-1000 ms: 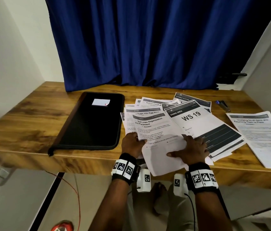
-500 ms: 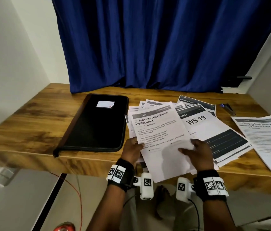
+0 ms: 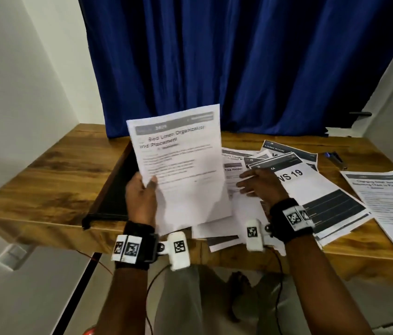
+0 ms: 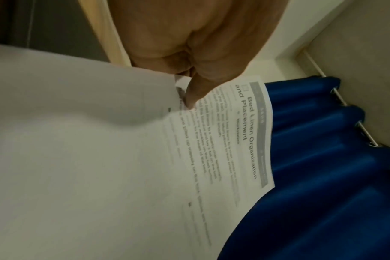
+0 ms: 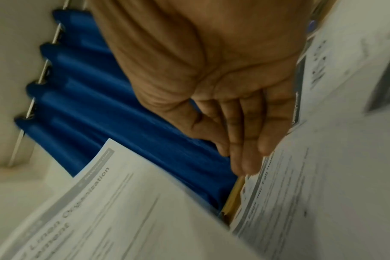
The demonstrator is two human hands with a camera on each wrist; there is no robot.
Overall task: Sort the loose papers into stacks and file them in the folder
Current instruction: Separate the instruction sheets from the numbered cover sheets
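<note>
Item 1, nearest: left hand (image 3: 140,201), thumb and fingers pinching the left edge of a white printed sheet headed "Bed Linen Organization and Placement" (image 3: 181,163). Half a second ago this sheet lay low over the pile with both hands on it; it is now raised, tilted upright, and carried by the left hand alone.

Item 2: right hand (image 3: 260,186), fingers straight and released, resting flat on the fanned pile of loose white and dark-banded papers (image 3: 311,187). Judged: one sheet picked off, the next being reached for; sorting barely begun.

Item 3: wooden table (image 3: 45,180), bearing all.

Item 4: black flat zip folder (image 3: 113,199), closed, left of the pile, partly hidden behind the raised sheet.

Item 5, far right: separate stack of white text sheets (image 3: 388,204); small blue-tipped object (image 3: 333,157), unidentifiable.

Item 6, farthest: blue pleated curtain (image 3: 239,64).
</note>
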